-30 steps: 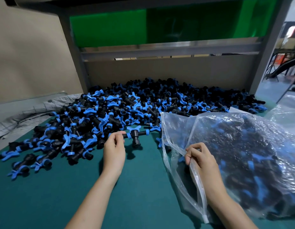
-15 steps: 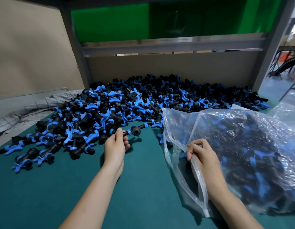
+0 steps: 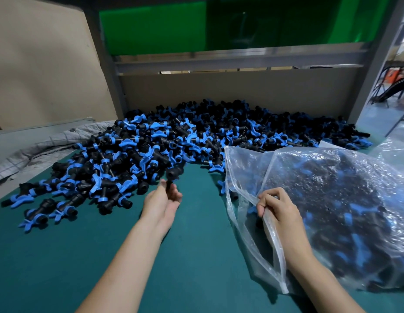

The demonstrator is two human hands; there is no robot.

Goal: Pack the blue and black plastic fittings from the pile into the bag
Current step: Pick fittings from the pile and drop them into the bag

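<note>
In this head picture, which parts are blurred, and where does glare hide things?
Head view: the fitting pinched by the left hand is smeared by motion, while the pile is sharp; glare on the clear bag, held by the right hand, veils its contents; the metal posts lean from wide-angle distortion.

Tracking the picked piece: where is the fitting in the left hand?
Head view, just left of centre: the fitting is pinched by the left hand at the near edge of the pile, left of the bag.
</note>
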